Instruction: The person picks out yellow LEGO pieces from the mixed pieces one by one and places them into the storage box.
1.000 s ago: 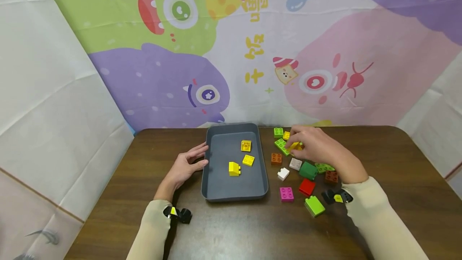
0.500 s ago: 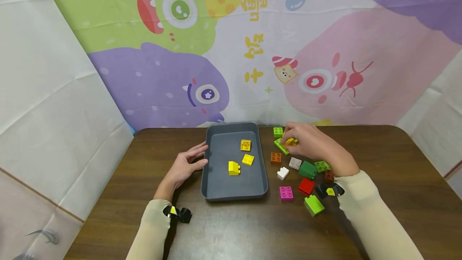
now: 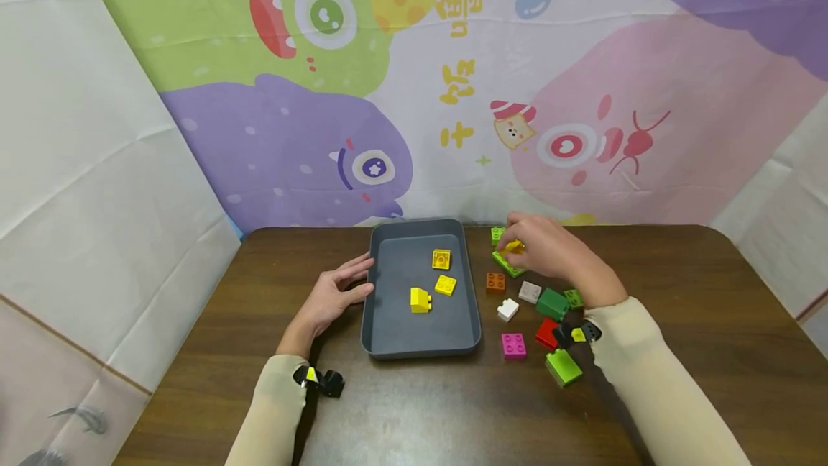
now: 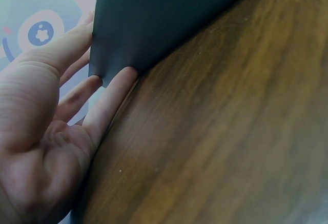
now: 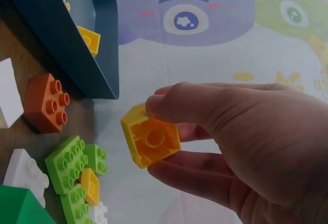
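Observation:
My right hand [image 3: 558, 254] pinches a yellow toy brick [image 5: 148, 138] between thumb and fingers, its hollow underside showing in the right wrist view. In the head view it passes over the loose bricks right of a dark grey tray [image 3: 391, 333]. Inside the tray lie a sloped yellow brick [image 3: 420, 300], a flat yellow brick [image 3: 445, 285] and an upturned yellow brick [image 3: 441, 259]. At the tray's left side my left hand [image 3: 328, 304] touches the wall with extended fingertips, which the left wrist view shows against its outer face.
Right of the tray are orange [image 3: 495, 282], white [image 3: 507, 309], pink [image 3: 514, 346], red [image 3: 546, 334], dark green [image 3: 553, 303] and lime green [image 3: 563, 367] bricks on the brown table [image 3: 388, 416]. A printed cloth [image 3: 453, 185] hangs right behind the table.
My right hand has moved left and slightly away from me with the yellow brick, toward the tray. The left hand and the bricks in the tray have stayed put.

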Tool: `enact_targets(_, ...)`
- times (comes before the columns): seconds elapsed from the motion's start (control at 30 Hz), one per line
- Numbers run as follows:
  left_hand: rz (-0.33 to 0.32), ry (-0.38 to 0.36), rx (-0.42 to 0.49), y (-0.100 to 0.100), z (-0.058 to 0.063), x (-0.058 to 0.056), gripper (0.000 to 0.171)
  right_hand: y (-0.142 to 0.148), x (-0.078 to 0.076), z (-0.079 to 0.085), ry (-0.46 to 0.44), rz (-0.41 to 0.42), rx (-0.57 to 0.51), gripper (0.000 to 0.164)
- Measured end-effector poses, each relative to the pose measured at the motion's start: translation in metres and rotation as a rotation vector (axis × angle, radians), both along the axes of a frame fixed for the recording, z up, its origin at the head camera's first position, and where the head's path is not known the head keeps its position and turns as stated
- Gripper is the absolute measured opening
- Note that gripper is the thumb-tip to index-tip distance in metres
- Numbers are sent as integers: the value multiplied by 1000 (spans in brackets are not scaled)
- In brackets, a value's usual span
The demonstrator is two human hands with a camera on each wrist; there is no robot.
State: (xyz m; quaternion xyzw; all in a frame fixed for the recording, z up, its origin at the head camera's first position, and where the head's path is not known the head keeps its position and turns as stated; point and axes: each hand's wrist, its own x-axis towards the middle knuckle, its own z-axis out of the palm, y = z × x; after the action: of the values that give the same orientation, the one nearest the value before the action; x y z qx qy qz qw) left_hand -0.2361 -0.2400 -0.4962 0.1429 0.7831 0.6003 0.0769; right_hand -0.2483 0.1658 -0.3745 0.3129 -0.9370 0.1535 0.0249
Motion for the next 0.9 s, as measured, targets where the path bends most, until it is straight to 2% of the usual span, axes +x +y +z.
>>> enact_targets(0.17, -5, -1, 0, 0, 1, 0, 61, -5, -2, 0, -1, -32, 10, 15)
enact_targets(0.47, -7, 12, -5, 0, -1, 1, 61, -13, -9, -3, 34, -18, 29, 14)
enact_targets(0.9, -17, 8, 9, -1, 2, 2, 61, -34, -16, 2, 13, -13, 22, 15)
